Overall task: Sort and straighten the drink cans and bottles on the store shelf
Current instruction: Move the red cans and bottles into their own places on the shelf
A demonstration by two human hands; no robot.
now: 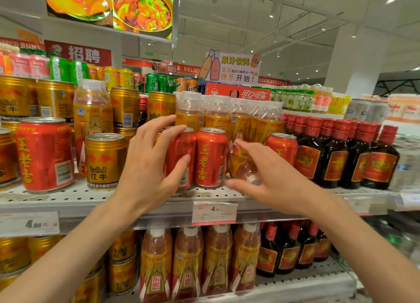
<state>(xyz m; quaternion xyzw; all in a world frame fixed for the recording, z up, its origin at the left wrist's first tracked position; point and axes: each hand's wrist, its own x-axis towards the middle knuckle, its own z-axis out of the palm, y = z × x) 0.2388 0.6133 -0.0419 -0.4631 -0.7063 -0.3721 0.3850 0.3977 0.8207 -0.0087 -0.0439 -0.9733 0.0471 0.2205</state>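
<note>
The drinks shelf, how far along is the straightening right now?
Partly done. The dark bottles on the right stand in a neat upright row. In hand: the left hand grips a red can, and the right hand reaches for a fallen bottle lying on its side. Left: a red can and a tall bottle still sit among the gold cans.

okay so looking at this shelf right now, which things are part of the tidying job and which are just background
Part of the job:
- left hand wrapped around a red can
- right hand at a tipped-over clear bottle
- upright red can between them
- gold can
- dark bottles

Background:
- price tag
- juice sign
- overhead food screen
</note>
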